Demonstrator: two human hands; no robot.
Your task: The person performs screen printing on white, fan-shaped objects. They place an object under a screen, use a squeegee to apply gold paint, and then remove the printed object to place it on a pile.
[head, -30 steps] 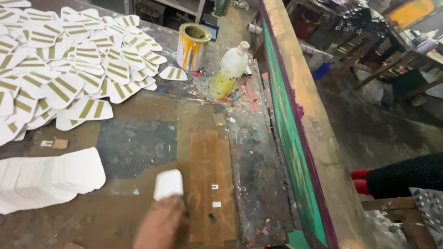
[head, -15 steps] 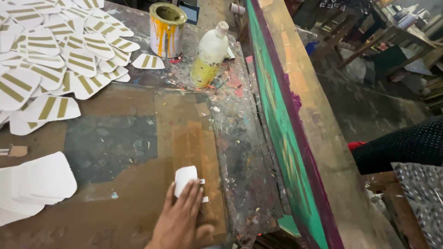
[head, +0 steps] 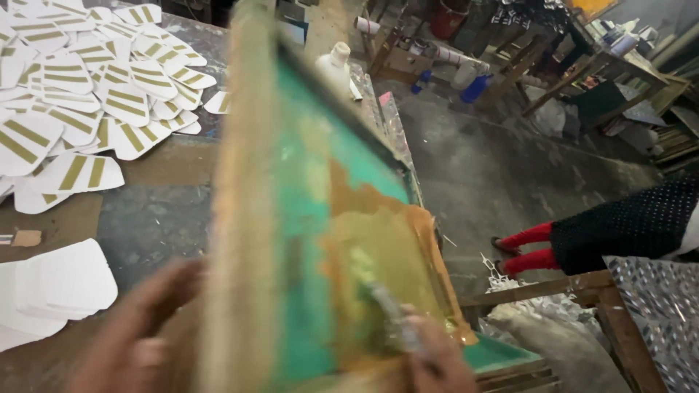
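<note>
Two hands at the wooden-framed green printing screen, which is lowered over the worktable. Left hand, blurred, rests at the frame's left edge; grip unclear. Right hand clenched around a squeegee handle on yellow-smeared mesh. Stack of blank white cards lies left.

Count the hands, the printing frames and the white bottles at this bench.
Hands: 2, left hand and right hand
Printing frame: 1
White bottle: 1
Total: 4
</note>
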